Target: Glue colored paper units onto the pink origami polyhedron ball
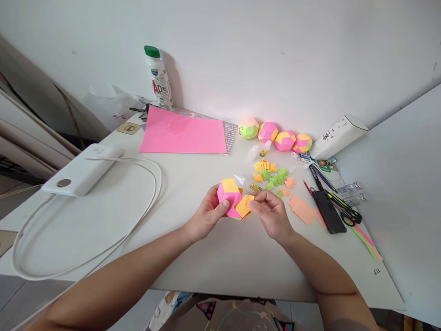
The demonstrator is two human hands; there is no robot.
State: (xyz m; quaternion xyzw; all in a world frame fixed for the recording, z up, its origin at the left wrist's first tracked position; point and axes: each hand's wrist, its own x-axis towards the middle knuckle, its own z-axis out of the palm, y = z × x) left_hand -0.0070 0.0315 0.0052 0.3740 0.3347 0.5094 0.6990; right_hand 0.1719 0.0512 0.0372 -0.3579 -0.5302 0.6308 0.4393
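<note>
My left hand (211, 209) is closed around a folded paper ball (229, 195) with pink and yellow faces, the thumb pressed on a pink face. A bit of green shows at its underside. At the ball's right side, my right hand (274, 212) pinches an orange-yellow folded paper piece (244, 206), which touches the ball. Whether that piece is fixed to the ball I cannot tell. Just behind the ball lies a small glue bottle (254, 186) with a white nozzle. Orange folded pieces (264, 165) and green folded pieces (277, 178) are scattered beyond my right hand.
Several finished paper balls (268, 132) line the wall. Pink paper (182, 133) lies at the back, near an upright bottle (160, 82). To the left are a white power strip (82, 170) and looped cable (155, 193). A black phone (329, 211) and scissors (349, 216) lie right.
</note>
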